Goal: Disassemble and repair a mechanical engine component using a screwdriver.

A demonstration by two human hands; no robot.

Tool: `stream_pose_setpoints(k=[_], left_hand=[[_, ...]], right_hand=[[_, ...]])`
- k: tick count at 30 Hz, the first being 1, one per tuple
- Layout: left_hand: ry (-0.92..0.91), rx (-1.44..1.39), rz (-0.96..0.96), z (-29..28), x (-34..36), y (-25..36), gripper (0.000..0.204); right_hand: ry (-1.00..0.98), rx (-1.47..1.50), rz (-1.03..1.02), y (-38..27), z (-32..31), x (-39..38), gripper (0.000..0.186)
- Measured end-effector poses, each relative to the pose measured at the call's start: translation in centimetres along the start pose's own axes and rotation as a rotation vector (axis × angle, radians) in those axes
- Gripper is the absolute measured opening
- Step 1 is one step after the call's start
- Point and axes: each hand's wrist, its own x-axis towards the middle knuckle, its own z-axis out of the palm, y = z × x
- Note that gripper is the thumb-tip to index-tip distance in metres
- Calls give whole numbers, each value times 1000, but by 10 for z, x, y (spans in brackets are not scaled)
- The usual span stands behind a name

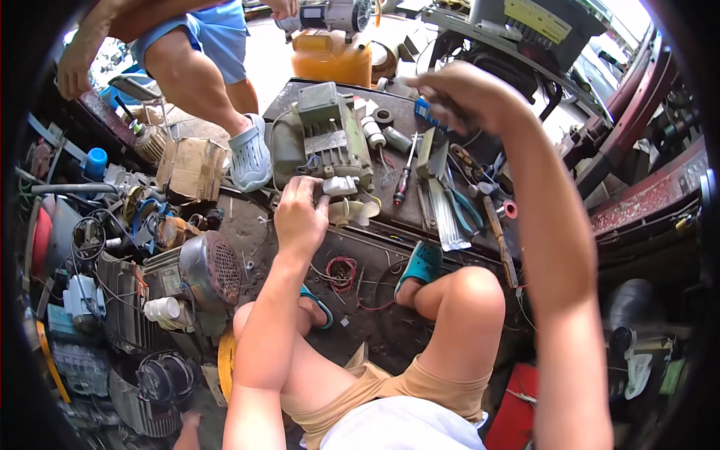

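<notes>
My left hand [298, 217] is closed at the lower front of a weathered olive-grey motor unit [319, 135], its fingers on a small white part [341, 185]. A pale fan-like piece [352, 212] sits just below. My right hand [465, 97] is raised at the upper right over a blue item [422, 109], blurred, with its fingers curled; what they may hold is unclear. Beside the motor on the dark bench [397, 225] lie a screwdriver [403, 180], pliers [465, 210], white cylinders [373, 129] and a bundle of pale strips [451, 229].
Another person's leg [191, 82] and grey clog [247, 154] stand close left of the motor. A cardboard box [191, 169], old motors [202, 277] and wires crowd the left. An orange compressor [330, 60] is behind. A red metal frame [645, 202] runs along the right.
</notes>
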Motion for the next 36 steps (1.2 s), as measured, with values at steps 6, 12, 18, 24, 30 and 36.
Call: stream_pose_setpoints(k=[6, 12, 18, 24, 30, 36], left_hand=[[16, -2, -42, 1, -7, -15, 31], [69, -16, 85, 11, 6, 7, 26], [46, 10, 12, -5, -4, -14, 25], [33, 13, -5, 3, -2, -1, 25], [1, -7, -34, -3, -1, 0, 26], [-26, -24, -37, -8, 2, -1, 27]], right_hand=[[204, -617, 17, -35, 2, 35, 29], [-256, -1127, 157, 112, 44, -135, 43], [227, -522, -220, 97, 115, -75, 33], [410, -15, -153, 142, 184, 9, 31], [467, 149, -127, 154, 203, 33, 29], [516, 167, -114, 156, 211, 35, 27]])
